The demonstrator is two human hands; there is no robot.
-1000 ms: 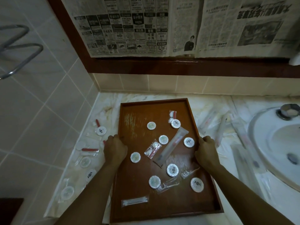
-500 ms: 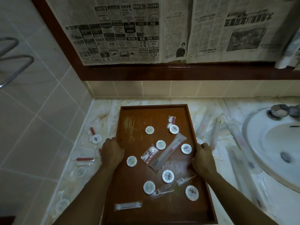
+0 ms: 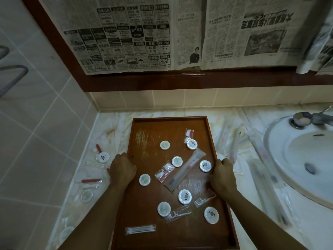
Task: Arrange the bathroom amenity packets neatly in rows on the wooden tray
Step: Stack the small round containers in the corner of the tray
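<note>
On the marble tabletop [image 3: 115,123], the left hand [image 3: 122,168] has its grip curled round the left rim of the wooden tray [image 3: 169,121]. Round and long amenity packets [image 3: 184,167] lie scattered across the tray's floor. The right hand [image 3: 223,175] grips the right rim, beside the sink [image 3: 295,159].

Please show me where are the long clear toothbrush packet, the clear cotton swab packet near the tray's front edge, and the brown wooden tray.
Long clear toothbrush packet [image 3: 184,170]: head view, packet's middle.
Clear cotton swab packet [image 3: 140,230]: head view, centre.
Brown wooden tray [image 3: 144,204]: head view, bare floor.
</note>
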